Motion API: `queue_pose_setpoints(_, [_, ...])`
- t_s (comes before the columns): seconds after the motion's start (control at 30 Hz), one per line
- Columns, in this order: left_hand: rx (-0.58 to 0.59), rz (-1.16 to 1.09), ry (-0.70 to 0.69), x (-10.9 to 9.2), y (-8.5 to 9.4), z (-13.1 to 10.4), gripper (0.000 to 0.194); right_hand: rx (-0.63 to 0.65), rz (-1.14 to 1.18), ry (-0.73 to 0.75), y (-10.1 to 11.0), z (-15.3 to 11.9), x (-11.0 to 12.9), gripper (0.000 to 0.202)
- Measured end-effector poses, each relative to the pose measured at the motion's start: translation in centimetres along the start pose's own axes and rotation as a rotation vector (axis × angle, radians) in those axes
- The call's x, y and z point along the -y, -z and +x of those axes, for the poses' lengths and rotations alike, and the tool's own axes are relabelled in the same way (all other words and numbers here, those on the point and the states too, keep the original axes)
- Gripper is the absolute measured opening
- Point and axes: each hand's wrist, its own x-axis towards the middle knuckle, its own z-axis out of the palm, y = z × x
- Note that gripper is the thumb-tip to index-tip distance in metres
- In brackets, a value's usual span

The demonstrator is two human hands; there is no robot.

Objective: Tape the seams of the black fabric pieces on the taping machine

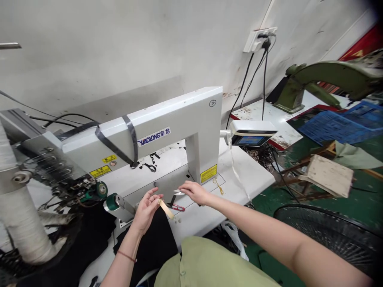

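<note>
I sit at a white industrial sewing machine labelled in blue. My left hand pinches a narrow tan strip that slants down to the right. My right hand reaches onto the machine bed and its fingertips touch a small white piece lying there. A pair of red-handled thread snips lies on the bed between my hands. Black fabric hangs over the table edge below my left hand.
A large white thread cone stands at the far left beside the guide rollers. A small control screen sticks out on the right. Blue crates, a green machine and a black fan guard fill the right side.
</note>
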Motion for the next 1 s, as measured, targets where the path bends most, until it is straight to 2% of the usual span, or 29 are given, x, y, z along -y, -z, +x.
queue_pose_setpoints(0.07, [0.040, 0.013, 0.012, -0.6, -0.6, 0.0, 0.045, 0.043, -0.079, 0.179, 2.7, 0.3, 2.3, 0.032])
queue_pose_setpoints(0.13, [0.069, 0.018, 0.016, -1.1, -1.3, 0.0, 0.045, 0.046, -0.198, 0.249, 4.2, 0.4, 4.7, 0.035])
queue_pose_setpoints(0.27, [0.104, 0.010, 0.006, -1.7, -2.2, 0.0, 0.045, 0.036, -0.290, 0.228, 4.5, 0.3, 6.9, 0.036])
queue_pose_setpoints(0.67, [0.108, -0.031, -0.007, -2.1, -3.6, 0.0, 0.045, 0.043, -0.155, 0.219, 4.4, 0.9, 6.7, 0.030])
queue_pose_setpoints(0.83, [0.121, -0.003, -0.001, -2.2, -3.8, 0.2, 0.047, 0.025, -0.111, 0.199, 4.2, 0.6, 5.5, 0.030])
queue_pose_setpoints(0.9, [0.094, -0.028, -0.016, -2.0, -4.0, 0.5, 0.045, -0.025, 0.051, 0.115, 3.3, -0.1, 4.8, 0.029])
queue_pose_setpoints(1.0, [0.060, -0.089, -0.051, -1.2, -5.0, 1.1, 0.044, -0.095, 0.482, -0.025, 0.9, -1.6, 3.9, 0.034])
